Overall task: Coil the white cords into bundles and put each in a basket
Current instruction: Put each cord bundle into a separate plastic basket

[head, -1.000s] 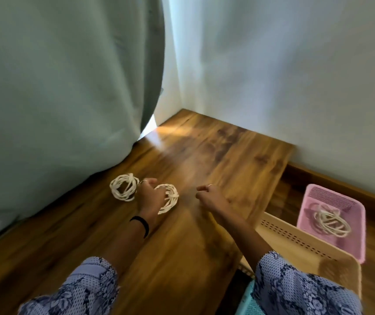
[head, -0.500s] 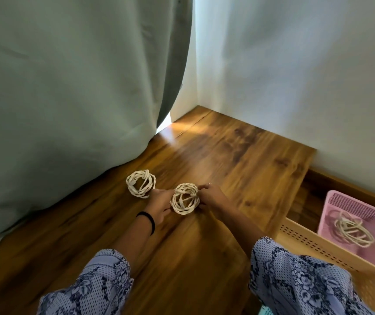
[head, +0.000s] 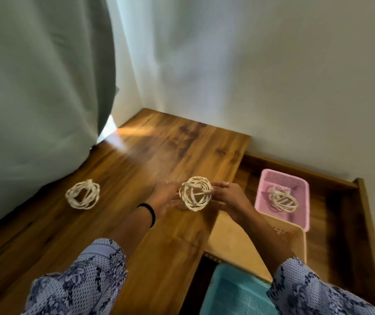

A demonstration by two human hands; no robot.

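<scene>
Left hand (head: 167, 197): fingers grip coiled cord bundle (head: 196, 196) from its left
Right hand (head: 228, 196): pinches bundle's right side
Pink basket (head: 295, 181): right of right hand

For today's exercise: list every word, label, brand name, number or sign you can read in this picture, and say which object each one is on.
None: no readable text shows anywhere in the head view.
The pink basket, beige basket and teal basket carry no visible label.
The cord bundle held between the left hand and right hand, the bundle on the table and the one in the pink basket bear no tags.
The sleeves show only a floral print.
</scene>
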